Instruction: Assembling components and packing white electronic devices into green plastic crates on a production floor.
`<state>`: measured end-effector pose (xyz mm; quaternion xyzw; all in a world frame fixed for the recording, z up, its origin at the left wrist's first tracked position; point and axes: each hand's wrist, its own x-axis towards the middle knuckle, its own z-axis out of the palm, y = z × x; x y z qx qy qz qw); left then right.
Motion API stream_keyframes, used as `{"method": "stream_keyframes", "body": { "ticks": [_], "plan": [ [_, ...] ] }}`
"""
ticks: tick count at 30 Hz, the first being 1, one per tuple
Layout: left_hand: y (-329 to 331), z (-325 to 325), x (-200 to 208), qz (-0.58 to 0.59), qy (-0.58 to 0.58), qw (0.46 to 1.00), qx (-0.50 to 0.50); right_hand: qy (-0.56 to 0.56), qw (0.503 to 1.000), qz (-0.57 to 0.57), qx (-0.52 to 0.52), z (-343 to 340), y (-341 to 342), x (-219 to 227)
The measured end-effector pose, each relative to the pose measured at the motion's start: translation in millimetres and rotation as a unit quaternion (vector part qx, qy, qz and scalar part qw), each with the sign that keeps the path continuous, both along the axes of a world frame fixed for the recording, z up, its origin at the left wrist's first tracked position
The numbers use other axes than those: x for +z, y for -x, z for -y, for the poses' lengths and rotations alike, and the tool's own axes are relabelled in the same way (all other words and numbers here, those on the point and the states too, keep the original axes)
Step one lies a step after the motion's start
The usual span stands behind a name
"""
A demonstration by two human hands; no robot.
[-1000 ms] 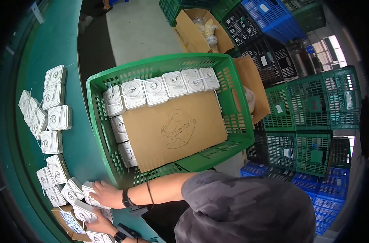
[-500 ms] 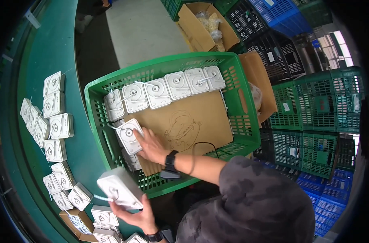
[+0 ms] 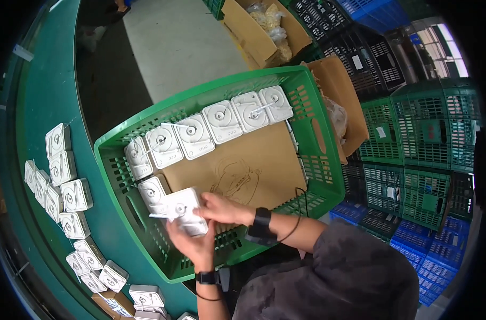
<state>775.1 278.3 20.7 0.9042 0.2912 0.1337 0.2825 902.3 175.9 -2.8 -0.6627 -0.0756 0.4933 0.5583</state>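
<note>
Both my hands hold one white square plastic unit [image 3: 182,207] with a round recess and a short white cable, over the near left part of the green crate [image 3: 336,184]. My left hand [image 3: 194,244] grips it from below and its near side. With its fingers closed on the right edge, my right hand [image 3: 221,209] steadies the same unit. Just behind it another white unit [image 3: 152,191] sits against the crate's left wall. Along the far wall stands a row of several like units [image 3: 221,121]. A brown cardboard sheet [image 3: 264,160] with line marks lies inside.
More white units [image 3: 75,194] stand along the green table [image 3: 102,229] at left, near a small open carton [image 3: 112,303]. Beyond the crate are cardboard boxes with bagged parts [image 3: 275,32]. Stacked green crates [image 3: 419,133] and blue crates [image 3: 413,250] rise at right.
My right hand has let go of a unit, which now sits by the crate's left wall. My left hand has brought another unit over the crate, where my right hand has joined it.
</note>
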Motion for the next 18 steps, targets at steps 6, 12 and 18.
{"method": "stream_keyframes", "body": {
  "ticks": [6, 12, 18],
  "plan": [
    [-47, 11, -15, -0.075, 0.044, 0.995, -0.047, 0.153, 0.979, 0.137, -0.014, 0, -23, -55],
    [-18, -11, -28, -0.176, 0.131, 0.975, -0.028, 0.226, 0.946, 0.221, 0.07, -45, -36, -42],
    [-19, 0, -29, -0.142, 0.105, 0.978, -0.107, 0.256, 0.916, 0.301, 0.071, 27, -67, -22]
  ]
}}
